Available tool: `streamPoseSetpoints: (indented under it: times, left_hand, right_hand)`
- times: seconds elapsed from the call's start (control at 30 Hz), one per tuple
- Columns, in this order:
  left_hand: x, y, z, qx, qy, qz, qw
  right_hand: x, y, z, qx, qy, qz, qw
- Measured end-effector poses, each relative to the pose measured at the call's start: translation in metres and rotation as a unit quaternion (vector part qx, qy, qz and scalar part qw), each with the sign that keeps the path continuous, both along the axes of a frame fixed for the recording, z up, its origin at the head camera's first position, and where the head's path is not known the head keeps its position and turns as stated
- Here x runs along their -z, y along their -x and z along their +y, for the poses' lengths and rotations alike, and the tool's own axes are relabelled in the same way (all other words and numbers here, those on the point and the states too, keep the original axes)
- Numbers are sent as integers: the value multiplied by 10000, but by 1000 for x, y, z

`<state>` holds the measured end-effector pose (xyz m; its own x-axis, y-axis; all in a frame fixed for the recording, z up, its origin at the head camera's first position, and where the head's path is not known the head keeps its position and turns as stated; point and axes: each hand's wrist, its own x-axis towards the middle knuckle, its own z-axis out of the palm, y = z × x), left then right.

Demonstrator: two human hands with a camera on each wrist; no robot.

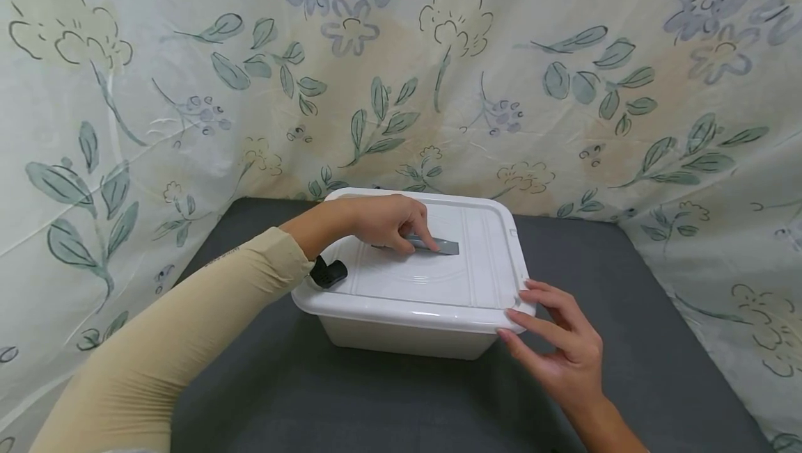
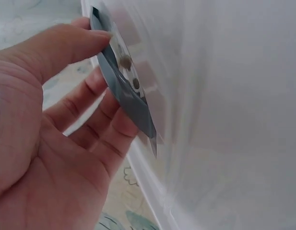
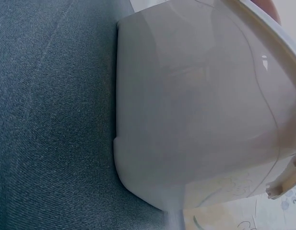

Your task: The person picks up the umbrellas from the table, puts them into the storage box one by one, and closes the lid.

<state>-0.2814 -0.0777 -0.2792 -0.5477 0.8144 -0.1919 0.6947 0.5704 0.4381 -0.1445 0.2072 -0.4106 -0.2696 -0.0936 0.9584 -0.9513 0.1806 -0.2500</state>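
Observation:
A white plastic box with a white lid stands in front of me. My left hand is above the lid, its thumb and fingers pinching a flat grey strip-like piece. Close up in the left wrist view, the grey strip has a clear part with brownish spots; how it joins the lid is unclear. My right hand touches the lid's near right corner with spread, nearly straight fingers. The right wrist view shows the box's side wall, with part of a finger at the rim.
The box rests on a dark grey cloth surface. A floral-patterned curtain hangs behind and along both sides. A small black device sits beside my left wrist, over the lid's left edge. A beige latch-like part juts from the box.

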Motion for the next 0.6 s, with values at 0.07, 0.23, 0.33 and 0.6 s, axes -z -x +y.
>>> streamPoseSetpoints:
  times: [0.07,0.23,0.33,0.6]
  left_hand:
    - [0,-2,-1,-83,9,77,9999]
    - [-2,-6,-9,-271,-52,186,9994]
    - [-6,-10,-16,-384,-107,178,9990]
    - [-15,-32,-49,-896,-423,480,9939]
  right_hand:
    - [0,0,0,-4,16,-5,10000]
    - [-1,0,0,39,12,5,10000]
    - [-2,-1,1,105,-33,15,9999]
    - [-3,-4,2,267,-192,-169,9993]
